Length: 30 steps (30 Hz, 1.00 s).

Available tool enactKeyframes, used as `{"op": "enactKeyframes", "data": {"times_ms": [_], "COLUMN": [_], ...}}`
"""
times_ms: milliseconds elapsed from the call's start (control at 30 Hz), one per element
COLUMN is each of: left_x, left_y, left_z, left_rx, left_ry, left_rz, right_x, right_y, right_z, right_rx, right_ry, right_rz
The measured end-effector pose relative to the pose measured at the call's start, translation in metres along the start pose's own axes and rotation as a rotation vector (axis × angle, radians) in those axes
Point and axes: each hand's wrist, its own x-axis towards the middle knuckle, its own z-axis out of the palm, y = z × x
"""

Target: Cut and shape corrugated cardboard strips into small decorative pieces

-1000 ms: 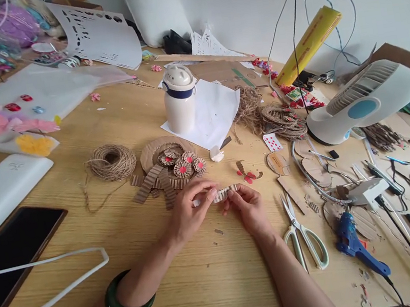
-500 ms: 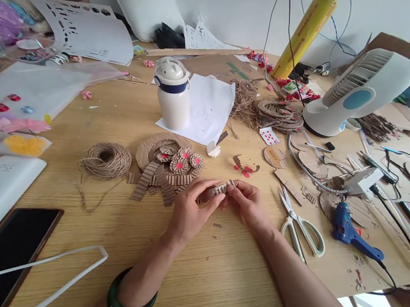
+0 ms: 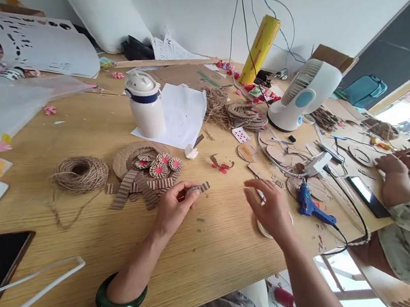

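My left hand [image 3: 176, 204] pinches a short corrugated cardboard strip [image 3: 204, 187], whose free end sticks out to the right past the fingertips. Over the scissors [image 3: 261, 228] hovers my right hand [image 3: 273, 210], fingers apart and holding nothing. It covers most of them, so only a bit of blade and the handle loops show; whether it touches them I cannot tell. Just beyond my left hand lies a cardboard ring [image 3: 118, 164] with rolled paper flowers [image 3: 159, 170] with red centres, and loose corrugated strips [image 3: 124, 190] beside it.
Left of the ring lies a twine coil [image 3: 82, 174]. A white bottle [image 3: 147, 113] stands on paper behind it. On the right are a blue glue gun [image 3: 311, 205], a power strip [image 3: 318, 163] with cables and a fan [image 3: 302, 98]. A co-worker's hands [image 3: 396, 171] rest farther right.
My right hand has let go of the cardboard strip and moved right to the scissors. My left hand keeps the strip. The view has turned right, bringing the co-worker's arms into sight.
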Motion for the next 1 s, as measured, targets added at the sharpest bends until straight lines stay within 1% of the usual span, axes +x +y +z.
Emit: {"op": "enactKeyframes", "data": {"times_ms": [67, 100, 167, 200, 267, 333, 400, 467, 533, 567, 633, 667, 700, 767, 833, 933, 1000], "left_x": [-0.001, -0.001, -0.001, -0.001, -0.001, -0.001, -0.002, -0.002, -0.003, -0.003, -0.004, -0.004, -0.004, -0.005, -0.006, -0.006, -0.005], "left_y": [0.001, 0.002, 0.003, 0.003, 0.002, 0.001, 0.000, 0.001, 0.003, 0.004, 0.005, 0.005, 0.005, 0.006, 0.009, 0.012, 0.013], "left_z": [0.001, 0.001, 0.002, 0.003, 0.003, 0.004, 0.005, 0.005, 0.005, 0.006, 0.006, 0.006, 0.006, 0.007, 0.008, 0.008, 0.008], "left_rx": [-0.008, -0.011, -0.018, -0.025, -0.045, -0.070, -0.104, -0.147, -0.191, -0.211, -0.251, -0.273, -0.292, -0.319, -0.324, -0.323, -0.312], "left_ry": [-0.055, -0.078, -0.100, -0.101, -0.103, -0.107, -0.112, -0.128, -0.150, -0.160, -0.180, -0.197, -0.218, -0.266, -0.288, -0.276, -0.269], "left_rz": [-0.011, -0.014, -0.019, -0.020, -0.025, -0.038, -0.056, -0.065, -0.072, -0.078, -0.092, -0.098, -0.102, -0.105, -0.108, -0.125, -0.137], "right_x": [-0.026, -0.040, -0.062, -0.070, -0.075, -0.070, -0.061, -0.055, -0.055, -0.058, -0.064, -0.067, -0.068, -0.068, -0.064, -0.057, -0.054], "right_y": [0.027, 0.041, 0.065, 0.073, 0.078, 0.072, 0.059, 0.045, 0.029, 0.022, 0.006, -0.001, -0.009, -0.020, -0.028, -0.030, -0.028], "right_z": [-0.017, -0.021, -0.021, -0.020, -0.016, -0.018, -0.026, -0.035, -0.037, -0.033, -0.020, -0.010, -0.001, 0.015, 0.024, 0.021, 0.014], "right_rx": [-0.212, -0.280, -0.352, -0.365, -0.361, -0.306, -0.133, 0.203, 0.647, 0.871, 1.255, 1.396, 1.489, 1.546, 1.502, 1.361, 1.266], "right_ry": [0.055, 0.057, 0.036, 0.026, -0.009, -0.037, -0.059, -0.121, -0.212, -0.264, -0.352, -0.427, -0.498, -0.572, -0.568, -0.551, -0.577], "right_rz": [0.035, 0.051, 0.081, 0.078, 0.084, 0.135, 0.249, 0.392, 0.479, 0.490, 0.456, 0.432, 0.401, 0.373, 0.345, 0.274, 0.253]}}
